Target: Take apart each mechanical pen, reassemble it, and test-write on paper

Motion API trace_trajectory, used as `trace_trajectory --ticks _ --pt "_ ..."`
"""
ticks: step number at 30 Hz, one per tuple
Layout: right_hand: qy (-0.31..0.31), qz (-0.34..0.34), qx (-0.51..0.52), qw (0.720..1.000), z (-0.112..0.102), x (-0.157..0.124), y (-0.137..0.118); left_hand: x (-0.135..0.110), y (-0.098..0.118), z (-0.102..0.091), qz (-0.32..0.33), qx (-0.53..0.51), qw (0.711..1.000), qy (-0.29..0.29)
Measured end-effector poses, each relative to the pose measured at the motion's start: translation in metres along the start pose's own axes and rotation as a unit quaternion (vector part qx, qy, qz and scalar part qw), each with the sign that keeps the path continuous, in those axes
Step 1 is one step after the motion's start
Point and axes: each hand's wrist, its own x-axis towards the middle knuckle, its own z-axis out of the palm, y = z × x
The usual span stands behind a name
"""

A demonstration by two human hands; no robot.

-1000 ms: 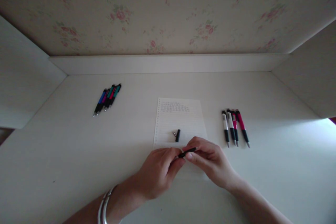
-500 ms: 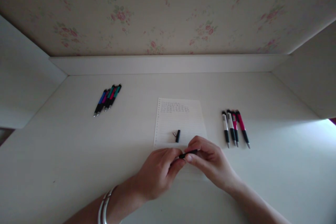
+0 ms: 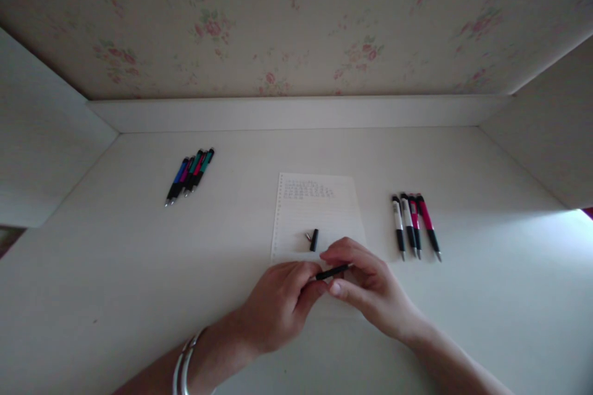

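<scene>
My left hand [image 3: 285, 296] pinches a slim black pen piece [image 3: 332, 271] between thumb and forefinger, and its left end is hidden in the fingers. Around the other end, my right hand [image 3: 365, 284] has its thumb and forefinger spread apart, with the black piece lying in the gap between them. Just beyond the hands, a short black pen grip [image 3: 314, 240] and a small metal pen tip [image 3: 308, 237] lie on a lined sheet of paper [image 3: 319, 213] with handwriting at its top.
To the right lie several pens [image 3: 414, 226] with white or pink barrels. Another group of pens [image 3: 189, 176], blue, purple, green and red, lies at the far left. Side panels and a back ledge [image 3: 296, 113] border the white desk [image 3: 185, 247].
My right thumb and forefinger have parted from the black pen piece, showing more of it. My left hand keeps its pinch in the same place.
</scene>
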Motion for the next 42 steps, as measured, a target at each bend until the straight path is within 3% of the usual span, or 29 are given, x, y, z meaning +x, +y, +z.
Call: trace_trajectory --ticks 3,10,15,21,26,31,36,42 --pt "-0.011 -0.014 -0.013 1.0 -0.0015 0.0007 -0.0033 -0.0001 -0.0008 0.0005 -0.006 0.009 1.0 0.005" --pt "0.036 -0.004 -0.034 0.999 0.0014 -0.0007 -0.0011 -0.0008 -0.0017 0.0001 0.0 0.002 1.0 -0.008" --pt "-0.013 -0.002 0.003 1.0 0.0017 -0.001 -0.0018 -0.0009 -0.0007 -0.0002 -0.003 -0.008 1.0 0.004" --pt "0.015 -0.018 -0.013 1.0 0.001 0.0008 -0.0014 0.0 -0.0007 0.0001 0.01 0.007 1.0 -0.002" --pt "-0.019 0.0 0.007 1.0 0.0007 -0.0014 -0.0019 0.0003 0.0003 -0.0007 0.004 -0.003 1.0 0.005" --pt "0.025 0.018 -0.012 0.999 0.0006 -0.0005 -0.0012 -0.0007 -0.0004 0.0001 0.001 -0.005 1.0 -0.005" --pt "-0.013 0.021 0.036 0.999 0.0008 -0.0014 -0.0014 -0.0012 -0.0016 0.0002 -0.007 -0.007 1.0 0.009" --pt "0.033 0.014 0.024 0.999 0.0008 -0.0001 -0.0018 -0.0001 0.0012 -0.0003 -0.006 -0.024 0.999 -0.02"
